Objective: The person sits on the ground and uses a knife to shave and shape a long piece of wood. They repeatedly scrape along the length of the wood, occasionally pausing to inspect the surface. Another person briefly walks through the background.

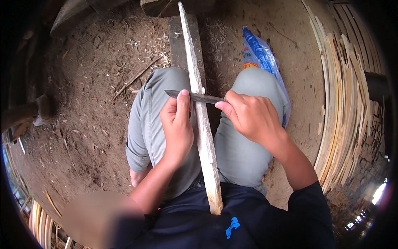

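Observation:
A long pale piece of wood (203,137), rough-faced and tapering toward its far end, runs from against my shirt out between my knees. Across it lies a dark knife blade (203,98), its tip pointing left. My right hand (253,116) is closed around the knife's handle, which the fingers hide. On the other side, my left hand (178,124) pinches the blade near its tip, thumb on top. Where the blade crosses the wood, a small raised chip shows. The wood's far end rests over a dark board (195,45).
Pale shavings (145,43) and a thin stick (134,79) lie on the dirt floor. Beyond my right knee is a blue and white plastic bag (261,52). Long split strips (340,103) are stacked along the right side. A wooden block (159,7) stands at the far end.

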### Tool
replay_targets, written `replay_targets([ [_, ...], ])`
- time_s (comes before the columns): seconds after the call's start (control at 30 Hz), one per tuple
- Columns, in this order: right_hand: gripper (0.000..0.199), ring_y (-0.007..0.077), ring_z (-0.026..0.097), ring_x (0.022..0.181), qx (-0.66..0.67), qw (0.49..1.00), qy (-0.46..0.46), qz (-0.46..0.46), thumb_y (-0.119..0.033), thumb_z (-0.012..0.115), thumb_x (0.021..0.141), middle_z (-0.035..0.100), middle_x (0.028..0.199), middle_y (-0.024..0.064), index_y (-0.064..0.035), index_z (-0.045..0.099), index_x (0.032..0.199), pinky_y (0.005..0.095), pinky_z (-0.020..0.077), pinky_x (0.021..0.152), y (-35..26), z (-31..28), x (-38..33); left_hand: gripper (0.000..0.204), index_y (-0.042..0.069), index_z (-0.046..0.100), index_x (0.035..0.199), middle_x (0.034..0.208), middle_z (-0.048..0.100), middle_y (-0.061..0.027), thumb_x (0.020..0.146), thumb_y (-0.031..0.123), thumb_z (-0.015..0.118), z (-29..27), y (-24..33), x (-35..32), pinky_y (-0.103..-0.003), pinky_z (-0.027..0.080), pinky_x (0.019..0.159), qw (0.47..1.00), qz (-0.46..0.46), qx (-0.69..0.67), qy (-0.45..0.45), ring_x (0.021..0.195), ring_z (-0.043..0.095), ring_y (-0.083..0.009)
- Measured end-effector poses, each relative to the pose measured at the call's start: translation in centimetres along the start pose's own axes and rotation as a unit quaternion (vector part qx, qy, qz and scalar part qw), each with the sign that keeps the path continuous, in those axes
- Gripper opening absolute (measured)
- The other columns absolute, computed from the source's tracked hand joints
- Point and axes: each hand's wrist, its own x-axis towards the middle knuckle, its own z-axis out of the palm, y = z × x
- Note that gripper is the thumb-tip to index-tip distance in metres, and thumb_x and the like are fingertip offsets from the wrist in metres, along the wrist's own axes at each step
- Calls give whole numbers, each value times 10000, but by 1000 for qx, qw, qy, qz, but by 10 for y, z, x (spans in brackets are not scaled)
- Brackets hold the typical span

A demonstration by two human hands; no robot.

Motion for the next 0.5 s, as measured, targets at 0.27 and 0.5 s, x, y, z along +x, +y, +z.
replay_targets([
  [0.27,431,345,596,470,-60,998,28,-10,-403,535,948,568,512,157,-54,553,696,404,465,417,9,3,28,311,175,476,732,628,388,111,984,348,535,5,0,34,-207,208,455,1000,20,-1,-1,512,302,7],
  [0.5,450,364,607,499,-51,997,52,-23,-405,523,955,581,539,183,-41,572,695,427,475,438,21,13,50,306,164,480,744,631,390,96,980,353,527,6,-2,57,-214,227,459,1000,15,6,12,518,318,-10],
])
